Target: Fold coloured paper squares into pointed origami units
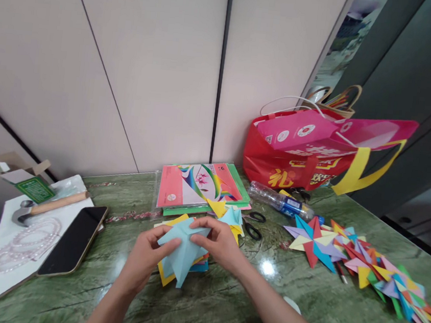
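Observation:
Between both hands is a folded light blue paper [184, 253], its creased flaps spread and one point hanging down. My left hand [146, 254] pinches its left side with thumb and fingers. On the upper right flap, my right hand [217, 241] grips with thumb and fingertips. Beneath it lies a stack of coloured paper [166, 279], partly covered by the blue paper. Just behind my right hand are folded yellow and light blue paper pieces [232, 215] and black-handled scissors [253, 231], whose blades are mostly hidden.
Several multicoloured paper stars [315, 241] lie at the right. A plastic bottle [284, 202] rests before a red gift bag [297, 154]. Paper packs [197, 185] lie at the back. At left are a phone [74, 241], a hammer [57, 204], pink bead strings [25, 244] and a small box [30, 183].

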`<act>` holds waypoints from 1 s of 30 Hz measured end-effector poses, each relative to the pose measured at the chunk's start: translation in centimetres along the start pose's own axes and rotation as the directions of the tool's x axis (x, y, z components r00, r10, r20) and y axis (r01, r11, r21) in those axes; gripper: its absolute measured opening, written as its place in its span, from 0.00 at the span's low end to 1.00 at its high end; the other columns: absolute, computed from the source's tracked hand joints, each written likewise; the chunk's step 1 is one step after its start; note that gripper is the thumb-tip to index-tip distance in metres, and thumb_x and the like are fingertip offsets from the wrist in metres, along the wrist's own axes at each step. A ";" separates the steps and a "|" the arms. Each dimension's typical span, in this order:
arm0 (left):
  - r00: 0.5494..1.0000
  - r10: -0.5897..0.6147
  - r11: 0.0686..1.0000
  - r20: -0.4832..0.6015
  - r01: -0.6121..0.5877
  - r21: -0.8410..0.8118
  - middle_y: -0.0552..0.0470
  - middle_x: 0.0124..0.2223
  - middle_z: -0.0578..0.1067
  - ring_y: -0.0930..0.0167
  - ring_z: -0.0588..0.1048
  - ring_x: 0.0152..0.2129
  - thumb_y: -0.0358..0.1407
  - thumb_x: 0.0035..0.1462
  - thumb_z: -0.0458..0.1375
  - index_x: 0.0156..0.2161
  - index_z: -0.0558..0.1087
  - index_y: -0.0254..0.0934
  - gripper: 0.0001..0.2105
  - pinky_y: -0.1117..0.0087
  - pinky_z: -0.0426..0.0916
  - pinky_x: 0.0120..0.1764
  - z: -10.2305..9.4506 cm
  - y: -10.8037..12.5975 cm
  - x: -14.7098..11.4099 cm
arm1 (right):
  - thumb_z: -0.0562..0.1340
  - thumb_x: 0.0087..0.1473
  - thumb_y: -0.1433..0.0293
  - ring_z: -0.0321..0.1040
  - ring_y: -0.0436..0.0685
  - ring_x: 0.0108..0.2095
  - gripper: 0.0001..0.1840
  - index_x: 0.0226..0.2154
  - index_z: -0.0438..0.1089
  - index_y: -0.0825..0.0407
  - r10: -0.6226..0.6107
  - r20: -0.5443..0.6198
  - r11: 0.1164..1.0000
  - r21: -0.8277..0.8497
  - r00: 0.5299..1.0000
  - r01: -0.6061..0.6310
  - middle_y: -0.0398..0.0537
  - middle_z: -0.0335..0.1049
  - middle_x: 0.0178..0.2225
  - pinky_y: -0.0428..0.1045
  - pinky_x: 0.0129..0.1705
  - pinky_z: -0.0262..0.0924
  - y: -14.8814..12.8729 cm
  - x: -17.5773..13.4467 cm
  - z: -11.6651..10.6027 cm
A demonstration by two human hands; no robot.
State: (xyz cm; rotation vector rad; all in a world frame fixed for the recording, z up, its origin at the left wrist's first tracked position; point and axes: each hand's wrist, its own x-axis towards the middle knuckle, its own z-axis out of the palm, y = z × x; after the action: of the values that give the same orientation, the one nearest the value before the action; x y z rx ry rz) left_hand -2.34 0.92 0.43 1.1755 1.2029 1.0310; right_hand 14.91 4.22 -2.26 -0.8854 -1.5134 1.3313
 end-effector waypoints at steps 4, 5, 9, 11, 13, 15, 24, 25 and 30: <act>0.997 -0.060 0.998 0.057 0.062 -0.031 0.52 0.25 0.73 0.72 0.68 0.22 0.40 0.44 0.61 0.34 0.74 0.32 0.13 0.73 0.63 0.27 0.2 0.0 -0.1 | 0.66 0.40 0.64 0.61 0.48 0.26 0.14 0.31 0.69 0.54 0.055 0.058 0.985 0.160 0.997 -0.064 0.43 0.67 0.29 0.43 0.27 0.56 0.2 0.1 -0.1; 0.995 -0.074 0.996 0.065 0.077 -0.055 0.52 0.25 0.72 0.72 0.68 0.22 0.41 0.44 0.61 0.34 0.74 0.32 0.14 0.73 0.63 0.27 0.3 0.0 -0.1 | 0.66 0.40 0.64 0.60 0.48 0.25 0.14 0.30 0.68 0.54 0.057 0.073 0.981 0.181 0.996 -0.070 0.42 0.66 0.27 0.43 0.26 0.56 0.2 0.1 -0.1; 0.989 -0.102 0.986 0.107 0.115 -0.122 0.52 0.25 0.73 0.73 0.68 0.22 0.41 0.45 0.60 0.35 0.74 0.32 0.14 0.74 0.62 0.27 0.3 -0.1 -0.1 | 0.67 0.39 0.63 0.59 0.47 0.24 0.15 0.30 0.68 0.54 0.075 0.117 0.970 0.222 0.990 -0.100 0.40 0.64 0.24 0.43 0.26 0.55 0.2 0.1 0.1; 0.985 -0.104 0.985 0.136 0.121 -0.121 0.51 0.26 0.74 0.73 0.68 0.22 0.40 0.45 0.61 0.35 0.74 0.32 0.14 0.74 0.62 0.27 0.4 -0.2 -0.1 | 0.67 0.38 0.63 0.59 0.47 0.23 0.16 0.30 0.68 0.54 0.080 0.118 0.965 0.238 0.990 -0.106 0.40 0.64 0.24 0.43 0.25 0.55 0.2 0.1 0.2; 0.983 -0.099 0.987 0.154 0.117 -0.113 0.51 0.26 0.74 0.73 0.69 0.22 0.39 0.45 0.61 0.36 0.74 0.32 0.13 0.74 0.62 0.27 0.4 -0.3 -0.1 | 0.67 0.37 0.64 0.59 0.46 0.23 0.16 0.30 0.68 0.54 0.079 0.110 0.960 0.260 0.991 -0.106 0.40 0.64 0.24 0.43 0.25 0.55 0.3 0.1 0.3; 0.983 -0.090 0.988 0.161 0.109 -0.112 0.51 0.27 0.75 0.73 0.69 0.23 0.38 0.46 0.60 0.36 0.74 0.33 0.12 0.74 0.62 0.28 0.4 -0.3 -0.1 | 0.68 0.37 0.64 0.60 0.46 0.23 0.16 0.31 0.68 0.54 0.086 0.117 0.952 0.284 0.989 -0.117 0.40 0.64 0.24 0.43 0.25 0.56 0.3 0.0 0.4; 0.998 0.050 0.999 0.039 -0.051 0.006 0.52 0.27 0.75 0.70 0.71 0.26 0.36 0.44 0.61 0.29 0.74 0.34 0.07 0.72 0.64 0.31 0.8 -0.4 0.1 | 0.67 0.38 0.63 0.65 0.49 0.25 0.15 0.30 0.70 0.53 0.128 0.157 0.936 0.307 0.979 -0.171 0.42 0.68 0.26 0.45 0.29 0.60 0.3 -0.1 0.3; 0.997 0.075 0.996 -0.001 -0.075 0.049 0.51 0.27 0.75 0.70 0.71 0.26 0.36 0.43 0.62 0.28 0.74 0.35 0.06 0.71 0.65 0.32 0.8 -0.5 0.2 | 0.67 0.39 0.63 0.65 0.49 0.26 0.14 0.30 0.70 0.53 0.116 0.156 0.939 0.304 0.981 -0.159 0.42 0.68 0.27 0.45 0.29 0.60 0.2 -0.1 0.3; 0.942 0.295 0.933 -0.159 -0.249 0.259 0.51 0.31 0.74 0.67 0.71 0.31 0.34 0.42 0.62 0.29 0.73 0.37 0.06 0.69 0.64 0.36 0.8 -0.5 0.1 | 0.66 0.40 0.64 0.63 0.48 0.27 0.11 0.28 0.72 0.53 0.081 0.124 0.958 0.264 0.989 -0.112 0.43 0.68 0.27 0.44 0.28 0.58 0.3 0.0 0.1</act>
State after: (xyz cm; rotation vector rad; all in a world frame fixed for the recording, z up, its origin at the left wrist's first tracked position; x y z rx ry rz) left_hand -1.55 0.87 -0.13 1.4865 1.3708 1.2611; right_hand 14.77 4.20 -2.60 -0.7272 -1.3431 1.6387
